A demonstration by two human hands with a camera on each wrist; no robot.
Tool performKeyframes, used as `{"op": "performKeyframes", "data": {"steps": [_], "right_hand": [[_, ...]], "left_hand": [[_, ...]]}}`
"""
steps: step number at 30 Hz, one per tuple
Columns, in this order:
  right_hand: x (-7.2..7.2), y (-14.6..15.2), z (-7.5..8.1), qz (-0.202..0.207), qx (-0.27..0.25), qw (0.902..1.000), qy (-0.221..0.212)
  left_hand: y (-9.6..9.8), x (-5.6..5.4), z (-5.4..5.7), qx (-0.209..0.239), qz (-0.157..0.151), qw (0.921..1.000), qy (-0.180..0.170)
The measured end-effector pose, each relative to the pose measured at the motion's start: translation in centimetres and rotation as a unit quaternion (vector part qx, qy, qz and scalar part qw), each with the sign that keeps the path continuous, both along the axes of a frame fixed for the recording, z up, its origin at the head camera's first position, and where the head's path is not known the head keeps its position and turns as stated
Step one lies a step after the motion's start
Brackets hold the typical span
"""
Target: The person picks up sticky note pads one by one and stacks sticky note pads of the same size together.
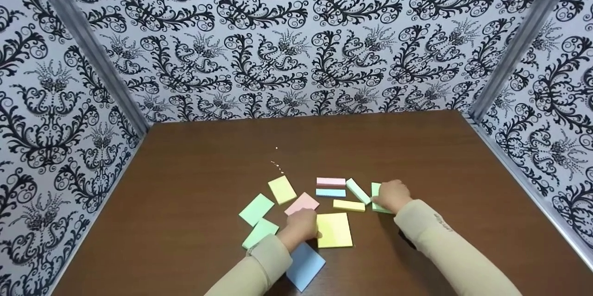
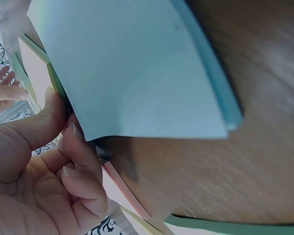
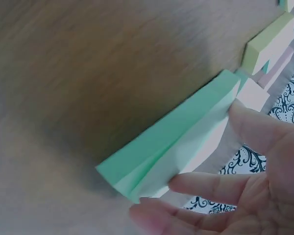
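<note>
Head view: brown wood table [image 1: 194, 185], walled on three sides by black-and-white floral panels [image 1: 296, 41]. Sticky-note pads scattered near the front centre: two green pads [image 1: 256, 209] at left, a yellow pad [image 1: 282, 189], a pink pad [image 1: 301, 203], a pink strip [image 1: 331, 182] over a blue strip [image 1: 331, 192], a green strip [image 1: 358, 191], a yellow strip [image 1: 349, 205], a big yellow pad [image 1: 334, 230] and a blue pad [image 1: 305, 266] nearest the person. Left hand [image 1: 301, 228] sits at the big yellow pad's left edge, between the pink pad and the blue pad; grip unclear from here. Right hand [image 1: 394, 195] covers a green block [image 1: 375, 190] just right of the green strip. Both arms in beige sleeves.

Left wrist view: blue pad [image 2: 137, 68] fills the frame, lying on the table [image 2: 245, 171]. Left hand [image 2: 39, 171] has thumb and fingers [image 2: 81, 161] curled narrow at the pad's corner, touching its edge; can't tell if it's a firm pinch. Pink pad edge [image 2: 122, 186] just below.

Right wrist view: green block [image 3: 176, 142] on the table [image 3: 88, 73], sheets fanning slightly. Right hand [image 3: 245, 181] has thumb on the block's far end and fingers [image 3: 206, 183] under its near side, moderately spread, holding it. Yellow strip [image 3: 267, 44] beyond.
</note>
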State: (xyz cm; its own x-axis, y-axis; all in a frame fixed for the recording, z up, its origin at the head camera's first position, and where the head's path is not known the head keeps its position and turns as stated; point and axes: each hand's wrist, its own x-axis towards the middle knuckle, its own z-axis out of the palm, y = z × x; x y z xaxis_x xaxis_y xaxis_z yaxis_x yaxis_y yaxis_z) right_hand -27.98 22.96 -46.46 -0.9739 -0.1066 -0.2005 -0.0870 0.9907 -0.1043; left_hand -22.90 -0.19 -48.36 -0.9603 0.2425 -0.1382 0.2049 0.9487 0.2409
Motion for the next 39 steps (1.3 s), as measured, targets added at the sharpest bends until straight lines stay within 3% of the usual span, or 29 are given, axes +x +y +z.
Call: {"op": "performKeyframes", "data": {"steps": [9,15,21,31,39], "right_hand": [[0.3,-0.1,0.1,-0.01,-0.035,0.999,-0.028],[1.0,0.8,-0.2,0.03,-0.038,0.9988,-0.004],[2.4,2.7,-1.4,0.081,-0.046,0.9957,0.01],[4.4,5.3,-1.0,0.177,-0.122,0.9766,-0.005],[4.4,7.2,-0.9,0.233,-0.169,0.9548,-0.074]], "left_hand": [[-0.2,-0.3,0.1,0.0,0.0,0.9999,-0.015],[0.0,-0.3,0.1,-0.027,0.001,0.9996,-0.005],[0.1,0.1,-0.2,-0.012,-0.011,0.9998,-0.007],[0.1,0.1,-0.1,-0.001,-0.006,0.9999,-0.012],[0.1,0.0,0.1,-0.006,-0.005,0.9999,-0.009]]}}
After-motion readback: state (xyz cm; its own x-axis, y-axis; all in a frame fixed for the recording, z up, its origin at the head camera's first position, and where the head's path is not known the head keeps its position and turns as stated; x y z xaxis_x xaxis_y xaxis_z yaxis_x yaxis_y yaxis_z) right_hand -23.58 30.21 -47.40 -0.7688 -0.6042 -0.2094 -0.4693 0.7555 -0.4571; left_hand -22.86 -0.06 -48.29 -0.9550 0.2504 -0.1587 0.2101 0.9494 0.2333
